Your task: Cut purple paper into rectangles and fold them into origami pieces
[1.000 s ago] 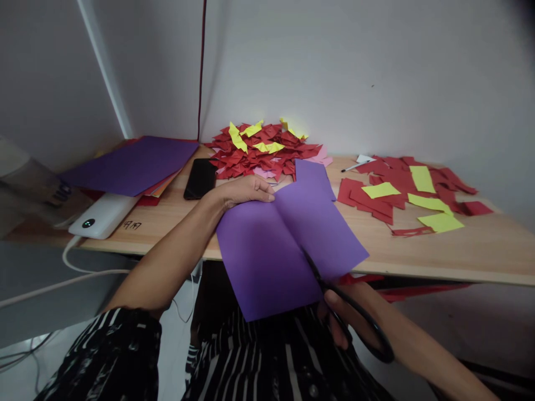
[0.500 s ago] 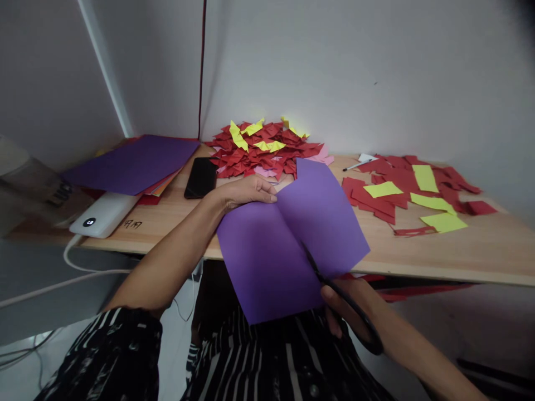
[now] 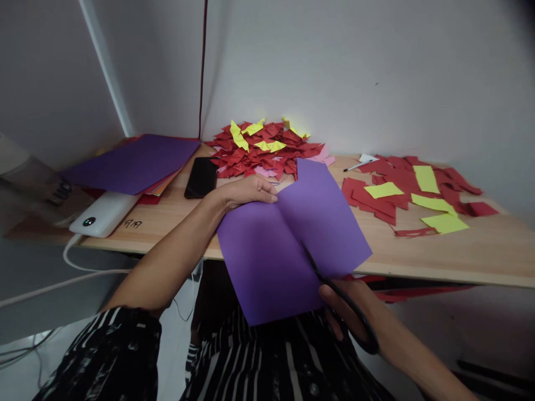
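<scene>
A sheet of purple paper [image 3: 267, 256] is held out over the table's front edge, with a long cut running up from its lower edge. My left hand [image 3: 251, 190] pinches its upper edge between thumb and fingers. Black scissors [image 3: 363, 328] are in my right hand [image 3: 345, 306], thumb and fingers in the handle loops. Their blades lie in the cut, pointing up and left toward my left hand. The lower blade is hidden behind the paper.
Folded red and yellow paper pieces [image 3: 267, 147] are heaped against the wall. Flat red and yellow rectangles [image 3: 401, 192] lie to the right beside a pen [image 3: 360, 165]. Leftward are a black phone [image 3: 200, 178], stacked coloured sheets [image 3: 137, 161] and a white power bank [image 3: 104, 214] with its cable.
My right hand and the scissors' handles have shifted slightly, the loops drawing closer together. The paper's right flap has moved a little. My left hand keeps its hold.
</scene>
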Tool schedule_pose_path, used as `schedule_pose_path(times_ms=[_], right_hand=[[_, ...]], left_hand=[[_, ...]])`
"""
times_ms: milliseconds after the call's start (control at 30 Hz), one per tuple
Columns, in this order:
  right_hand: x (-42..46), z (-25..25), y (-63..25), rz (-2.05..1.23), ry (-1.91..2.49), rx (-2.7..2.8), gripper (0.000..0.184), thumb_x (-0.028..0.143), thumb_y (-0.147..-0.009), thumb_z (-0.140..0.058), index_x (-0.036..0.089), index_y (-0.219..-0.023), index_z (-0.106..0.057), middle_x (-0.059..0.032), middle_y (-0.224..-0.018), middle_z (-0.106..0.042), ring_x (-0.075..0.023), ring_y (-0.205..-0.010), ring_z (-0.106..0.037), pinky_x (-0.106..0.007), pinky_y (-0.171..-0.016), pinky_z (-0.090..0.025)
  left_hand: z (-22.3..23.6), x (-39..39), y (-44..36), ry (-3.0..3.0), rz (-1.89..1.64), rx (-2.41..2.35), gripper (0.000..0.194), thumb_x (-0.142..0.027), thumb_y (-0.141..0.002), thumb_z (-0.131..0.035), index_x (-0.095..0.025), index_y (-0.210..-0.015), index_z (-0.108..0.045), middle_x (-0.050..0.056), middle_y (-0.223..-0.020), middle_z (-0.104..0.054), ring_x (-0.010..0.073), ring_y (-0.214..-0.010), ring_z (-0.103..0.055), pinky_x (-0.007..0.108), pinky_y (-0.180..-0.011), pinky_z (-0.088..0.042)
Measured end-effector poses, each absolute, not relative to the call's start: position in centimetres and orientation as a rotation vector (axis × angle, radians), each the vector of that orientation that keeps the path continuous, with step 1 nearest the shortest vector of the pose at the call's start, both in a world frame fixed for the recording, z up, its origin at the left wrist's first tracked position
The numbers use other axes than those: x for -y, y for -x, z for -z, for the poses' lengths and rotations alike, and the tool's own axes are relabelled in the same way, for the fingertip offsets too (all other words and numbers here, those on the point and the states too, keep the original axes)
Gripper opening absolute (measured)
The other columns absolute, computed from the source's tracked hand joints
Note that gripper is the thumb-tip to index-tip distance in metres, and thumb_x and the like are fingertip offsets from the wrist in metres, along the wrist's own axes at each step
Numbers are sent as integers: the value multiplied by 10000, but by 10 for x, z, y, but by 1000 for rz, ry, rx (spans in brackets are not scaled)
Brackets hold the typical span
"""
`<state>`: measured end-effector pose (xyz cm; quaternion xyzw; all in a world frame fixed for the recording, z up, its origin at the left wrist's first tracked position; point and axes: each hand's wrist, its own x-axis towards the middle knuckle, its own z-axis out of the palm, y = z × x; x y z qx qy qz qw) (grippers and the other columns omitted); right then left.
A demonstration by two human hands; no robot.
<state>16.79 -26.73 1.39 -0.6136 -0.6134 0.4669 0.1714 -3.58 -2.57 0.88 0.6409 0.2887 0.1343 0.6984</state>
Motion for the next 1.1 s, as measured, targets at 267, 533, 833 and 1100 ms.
schedule_pose_path(times_ms=[267,533,833,1100], right_hand=[[266,-12,-167,-1361,1833,1664,646,779,-850,-283,231,-543,-433,-2,-417,-464,-128,-407,-449,-266,-444,-326],[262,-12,-164,-1406,1863,1555,566,736,-819,-356,244,-541,-390,19,-370,-412,-119,-375,-415,-253,-422,-310],[263,7,-168,-1443,1906,1499,553,708,-816,-403,234,-533,-392,27,-337,-410,-96,-324,-379,-229,-387,-295],[262,21,-172,-1509,1914,1433,509,678,-827,-424,239,-571,-392,52,-327,-353,-99,-308,-338,-245,-379,-248]], left_hand=[[-10,26,36,-1432,-318,-683,95,-215,-740,-747,-131,-755,-705,-11,-650,-666,46,-528,-571,151,-541,-425],[-12,28,35,-1440,-338,-718,104,-207,-726,-749,-124,-760,-697,-15,-649,-657,50,-520,-563,154,-524,-419],[-12,28,35,-1452,-332,-720,97,-207,-733,-741,-126,-766,-700,-10,-655,-660,49,-525,-566,151,-520,-400],[-11,26,36,-1441,-321,-700,85,-214,-747,-740,-138,-770,-709,-7,-667,-673,49,-535,-577,152,-542,-423]])
